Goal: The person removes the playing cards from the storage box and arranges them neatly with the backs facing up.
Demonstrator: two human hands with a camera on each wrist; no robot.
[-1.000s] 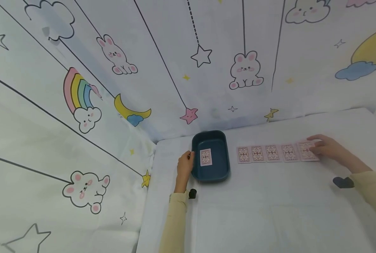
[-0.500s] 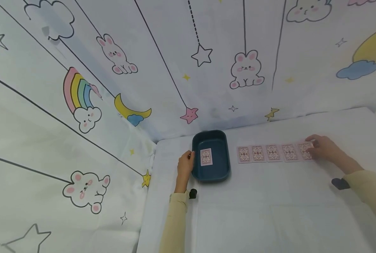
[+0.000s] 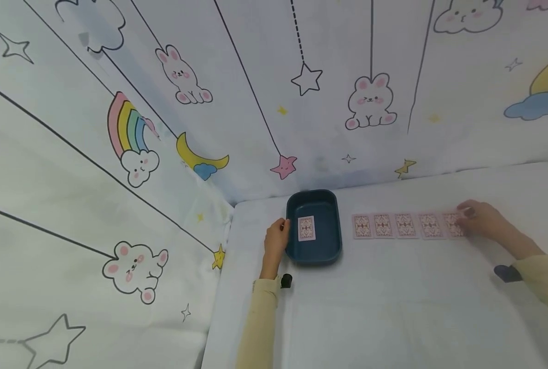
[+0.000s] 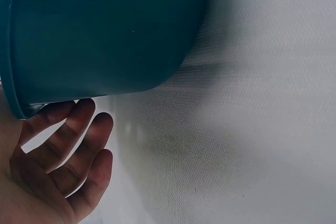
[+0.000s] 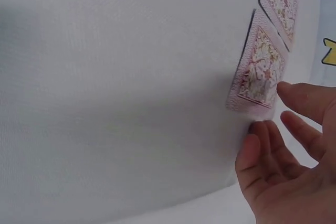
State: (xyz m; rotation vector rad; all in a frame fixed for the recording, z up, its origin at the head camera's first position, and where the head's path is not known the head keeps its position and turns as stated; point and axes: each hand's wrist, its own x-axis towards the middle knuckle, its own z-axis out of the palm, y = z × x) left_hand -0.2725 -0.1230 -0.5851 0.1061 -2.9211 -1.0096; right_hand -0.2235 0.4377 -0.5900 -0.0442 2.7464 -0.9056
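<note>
In the head view, a dark teal tray [image 3: 319,253] stands on the white-covered table with one patterned playing card [image 3: 307,228] face down in it. My left hand [image 3: 275,241] holds the tray's left rim; in the left wrist view, its curved fingers [image 4: 94,132] lie beneath the rim and the thumb is hidden. Several face-down cards form a row right of the tray. Beside the rightmost playing card [image 3: 452,224] is my right hand [image 3: 483,223]. The right wrist view has that card [image 5: 261,72] flat, thumb near its edge, other fingers loosely curved, nothing pinched.
The other row cards include one nearest the tray [image 3: 362,226] and one in the middle [image 3: 405,225]. A white cloth wall [image 3: 255,77] with cartoon prints rises behind and left of the table [image 3: 371,318]. Dark wrist devices [image 3: 286,280] show near both sleeves.
The rightmost card has slid left, closer into line with the row. My right hand moved left with it, then drew slightly right. The left hand stays on the tray; the view shifts slightly.
</note>
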